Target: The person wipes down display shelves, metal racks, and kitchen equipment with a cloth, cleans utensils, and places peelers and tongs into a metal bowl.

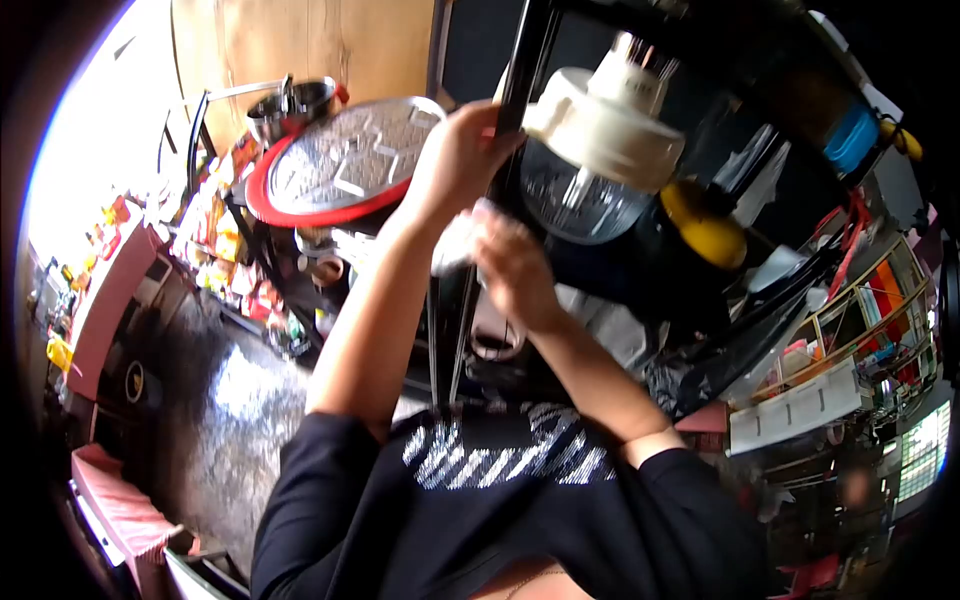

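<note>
- Whitish cloth (pixel 455 247), blurred, sits pinched in bent fingers of the right hand (pixel 515 265).
- Left hand (pixel 460 165), just above those fingers, curls its own around a black post (pixel 523 70).
- Right of the fingers: cream appliance (pixel 615 130).
- Left of them: red-rimmed disc (pixel 345 155).

Nothing is legible; small marks (pixel 637 86) on the cream-coloured appliance (pixel 620 137), toward one o'clock, are too blurred to read.

A round steel bowl (pixel 264 128) lies beyond the far left edge of a round, red-rimmed silver metal disc (pixel 335 165). Right of the disc, the left hand (pixel 462 152) is on a straight black post (pixel 526 60); right of that, a cream plastic housing (pixel 610 130), then a rounded yellow object (pixel 703 228).
</note>
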`<act>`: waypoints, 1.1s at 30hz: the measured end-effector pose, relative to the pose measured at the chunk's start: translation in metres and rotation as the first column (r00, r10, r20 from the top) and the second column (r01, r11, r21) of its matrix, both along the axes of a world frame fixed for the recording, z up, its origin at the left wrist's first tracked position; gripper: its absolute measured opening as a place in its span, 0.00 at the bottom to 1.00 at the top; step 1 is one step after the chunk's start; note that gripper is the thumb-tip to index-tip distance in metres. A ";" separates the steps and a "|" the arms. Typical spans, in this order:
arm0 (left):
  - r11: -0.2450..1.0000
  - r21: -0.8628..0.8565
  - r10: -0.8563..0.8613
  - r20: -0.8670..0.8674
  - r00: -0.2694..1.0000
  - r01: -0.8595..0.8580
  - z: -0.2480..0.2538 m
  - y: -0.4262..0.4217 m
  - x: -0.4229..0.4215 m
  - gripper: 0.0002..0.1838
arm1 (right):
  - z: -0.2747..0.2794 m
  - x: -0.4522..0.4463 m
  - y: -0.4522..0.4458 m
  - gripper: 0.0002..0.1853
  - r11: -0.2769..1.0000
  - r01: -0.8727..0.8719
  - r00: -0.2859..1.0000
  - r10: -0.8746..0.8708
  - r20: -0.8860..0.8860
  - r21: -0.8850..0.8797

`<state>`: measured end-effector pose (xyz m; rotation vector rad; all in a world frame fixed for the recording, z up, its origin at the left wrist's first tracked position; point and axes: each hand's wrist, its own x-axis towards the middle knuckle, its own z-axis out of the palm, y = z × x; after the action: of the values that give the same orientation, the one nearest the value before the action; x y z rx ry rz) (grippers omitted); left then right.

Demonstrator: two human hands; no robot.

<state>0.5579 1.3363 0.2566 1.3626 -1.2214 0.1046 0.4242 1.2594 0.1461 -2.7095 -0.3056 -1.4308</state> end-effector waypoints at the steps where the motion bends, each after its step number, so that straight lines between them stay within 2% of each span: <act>1: 1.000 -0.026 0.006 -0.005 1.000 -0.006 -0.004 -0.005 0.005 0.17 | 0.008 -0.004 -0.003 0.19 0.999 -0.008 0.999 0.010 0.047 -0.050; 3: 1.000 0.028 -0.003 0.059 0.998 0.001 0.006 0.003 0.005 0.18 | 0.020 -0.003 0.000 0.16 0.998 -0.009 0.999 0.011 0.036 -0.056; 5: 1.000 0.030 -0.010 0.101 0.995 0.007 0.006 0.003 0.010 0.19 | -0.021 0.001 -0.005 0.16 0.987 0.025 0.993 -0.042 -0.109 -0.158; 6: 0.998 0.060 0.019 0.116 0.993 -0.026 0.006 0.002 0.011 0.19 | -0.034 -0.004 0.000 0.18 0.960 0.090 0.970 -0.145 -0.195 -0.266; 7: 0.998 0.046 0.028 0.124 0.992 -0.034 0.004 0.002 0.012 0.19 | -0.045 -0.008 0.006 0.19 0.939 0.133 0.964 -0.196 -0.177 -0.318; 10: 0.996 0.022 0.087 0.161 0.983 -0.092 0.003 0.004 0.008 0.20 | -0.091 -0.012 0.005 0.20 0.961 0.140 0.952 -0.197 -0.236 -0.240; 13: 0.987 0.020 0.155 0.170 0.973 -0.161 -0.002 0.002 0.007 0.20 | -0.166 -0.008 0.001 0.17 0.986 0.116 0.941 -0.147 -0.304 -0.117; 14: 0.986 0.030 0.158 0.159 0.975 -0.164 -0.002 0.002 0.005 0.20 | -0.187 -0.006 0.001 0.16 0.958 0.150 0.932 -0.220 -0.289 -0.245; 15: 0.985 0.039 0.161 0.152 0.975 -0.168 -0.002 0.003 0.004 0.20 | -0.192 -0.009 0.002 0.18 0.949 0.115 0.933 -0.205 -0.296 -0.294; 16: 0.984 0.046 0.162 0.146 0.976 -0.171 -0.001 0.003 0.004 0.20 | -0.166 -0.019 0.019 0.15 0.882 0.078 0.864 0.173 -0.473 0.465; 18: 0.989 0.008 0.146 0.147 0.978 -0.148 -0.004 0.002 0.005 0.19 | -0.155 -0.030 0.018 0.13 0.774 -0.091 0.821 0.414 -0.392 0.627; 19: 0.991 -0.012 0.130 0.147 0.981 -0.130 -0.005 0.001 0.006 0.19 | -0.104 -0.044 0.028 0.10 0.285 0.274 0.634 0.664 -0.395 0.918; 20: 0.993 -0.024 0.119 0.136 0.984 -0.117 -0.007 -0.001 0.006 0.18 | -0.103 -0.045 0.021 0.09 0.656 0.031 0.860 0.367 -0.355 0.754; 21: 0.996 0.014 0.091 0.068 0.994 -0.092 -0.005 0.003 0.000 0.17 | -0.101 -0.046 0.013 0.09 0.927 -0.050 0.987 0.103 -0.125 0.372; 22: 0.998 -0.048 0.031 0.014 0.999 -0.030 -0.014 -0.005 0.006 0.17 | -0.051 -0.060 0.015 0.13 0.976 0.050 0.996 -0.034 -0.080 0.211; 23: 0.994 -0.109 -0.035 -0.038 0.999 0.030 -0.023 -0.012 0.011 0.17 | -0.043 -0.066 0.006 0.16 0.976 0.204 0.973 -0.210 0.097 0.074; 24: 0.996 -0.080 0.047 0.021 0.999 -0.045 -0.025 -0.012 0.008 0.17 | -0.024 -0.068 0.003 0.17 0.958 0.280 0.956 -0.284 0.072 0.063; 25: 0.968 -0.244 0.073 0.034 0.997 -0.063 -0.030 -0.018 0.002 0.20 | -0.009 -0.069 0.000 0.18 0.934 0.354 0.933 -0.356 0.048 0.051; 27: 0.960 -0.231 0.172 0.030 0.985 -0.161 -0.033 -0.022 -0.015 0.18 | -0.020 -0.069 -0.015 0.21 0.918 0.389 0.920 -0.383 -0.083 0.077; 28: 0.944 -0.239 0.252 0.071 0.965 -0.229 -0.033 -0.026 -0.021 0.16 | -0.022 -0.076 -0.017 0.20 0.926 0.370 0.928 -0.365 -0.071 0.078; 31: 0.914 -0.239 0.359 0.096 0.928 -0.329 -0.040 -0.036 -0.024 0.18 | -0.030 -0.104 -0.030 0.20 0.867 0.480 0.877 -0.478 -0.055 0.134; 32: 0.915 -0.213 0.363 0.063 0.930 -0.343 -0.040 -0.036 -0.028 0.18 | -0.028 -0.120 -0.036 0.19 0.829 0.536 0.844 -0.526 -0.101 0.160; 33: 0.912 -0.244 0.354 0.059 0.933 -0.330 -0.040 -0.039 -0.029 0.18 | -0.029 -0.135 -0.043 0.16 0.821 0.524 0.850 -0.522 -0.072 0.226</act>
<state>0.5284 1.2973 0.2166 1.3652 -1.0052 0.5551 0.2889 1.2161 0.1175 -2.7014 0.6312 -1.4398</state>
